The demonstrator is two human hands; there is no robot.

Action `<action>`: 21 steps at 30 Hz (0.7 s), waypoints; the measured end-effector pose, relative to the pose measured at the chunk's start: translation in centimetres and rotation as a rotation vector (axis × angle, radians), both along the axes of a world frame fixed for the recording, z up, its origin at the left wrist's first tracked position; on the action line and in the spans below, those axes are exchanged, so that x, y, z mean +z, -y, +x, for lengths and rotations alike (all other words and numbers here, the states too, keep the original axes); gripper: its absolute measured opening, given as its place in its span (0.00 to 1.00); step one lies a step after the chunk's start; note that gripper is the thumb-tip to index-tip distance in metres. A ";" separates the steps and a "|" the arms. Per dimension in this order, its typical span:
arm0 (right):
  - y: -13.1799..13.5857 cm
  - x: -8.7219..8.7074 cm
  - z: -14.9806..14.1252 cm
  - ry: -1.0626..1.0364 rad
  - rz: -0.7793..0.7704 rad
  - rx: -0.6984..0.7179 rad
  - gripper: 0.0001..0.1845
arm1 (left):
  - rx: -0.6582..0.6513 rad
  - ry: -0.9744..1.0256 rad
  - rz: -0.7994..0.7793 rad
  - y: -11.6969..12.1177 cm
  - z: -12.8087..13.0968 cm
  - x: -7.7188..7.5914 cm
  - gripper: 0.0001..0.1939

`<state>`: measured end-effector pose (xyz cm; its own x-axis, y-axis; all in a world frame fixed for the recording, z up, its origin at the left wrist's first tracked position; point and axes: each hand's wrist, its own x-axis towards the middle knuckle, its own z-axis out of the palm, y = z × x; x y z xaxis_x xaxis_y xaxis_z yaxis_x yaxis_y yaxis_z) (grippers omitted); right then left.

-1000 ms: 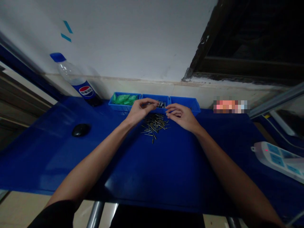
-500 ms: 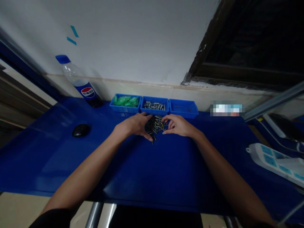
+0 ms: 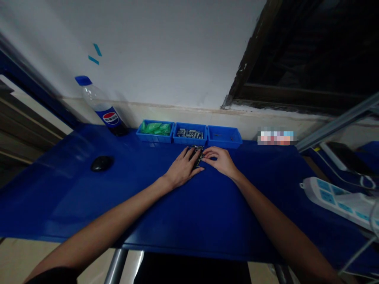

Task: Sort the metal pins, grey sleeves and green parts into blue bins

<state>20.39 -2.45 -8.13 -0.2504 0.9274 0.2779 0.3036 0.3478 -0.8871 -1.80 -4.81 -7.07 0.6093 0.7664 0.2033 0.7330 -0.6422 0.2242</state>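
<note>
My left hand [image 3: 183, 167] lies palm down with fingers spread over a small pile of thin metal pins or screws [image 3: 200, 161], hiding most of it. At the pile's right edge my right hand [image 3: 221, 159] has thumb and index finger brought together in a pinch; what is between the tips is too small to make out. Just behind the hands, three blue bins stand in a row. The left bin [image 3: 155, 139] holds green plastic, the middle bin [image 3: 189, 140] short metal cylinders, and the right bin [image 3: 224, 142] a few small thin pieces.
A blue-capped cola bottle [image 3: 110, 117] stands by the wall at the back left, with a black computer mouse [image 3: 101, 163] in front of it. On the right are a white power strip [image 3: 322, 193] and a blurred-out object [image 3: 276, 136]. The blue table [image 3: 189, 221] ends at the front edge.
My left hand has gone from cupping the pile's left side to lying flat over it, covering more pins. The right hand's fingertips have drawn together. The view has shifted slightly.
</note>
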 end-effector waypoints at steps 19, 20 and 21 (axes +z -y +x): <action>0.9 0.4 -0.2 0.083 0.187 -0.021 0.09 | 0.001 0.098 0.080 -0.9 -2.6 3.5 0.22; 1.0 0.5 -0.2 0.094 0.200 -0.025 0.09 | 0.001 0.081 0.059 -0.9 -3.1 3.9 0.21; 1.1 0.6 -0.2 0.109 0.214 -0.031 0.08 | -0.001 0.066 0.034 -1.0 -3.6 4.3 0.21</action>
<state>20.15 -3.52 -7.58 -0.2617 0.8580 0.4419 0.4070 0.5133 -0.7556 -5.38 -3.83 -2.82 0.5947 0.7577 0.2688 0.7164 -0.6512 0.2504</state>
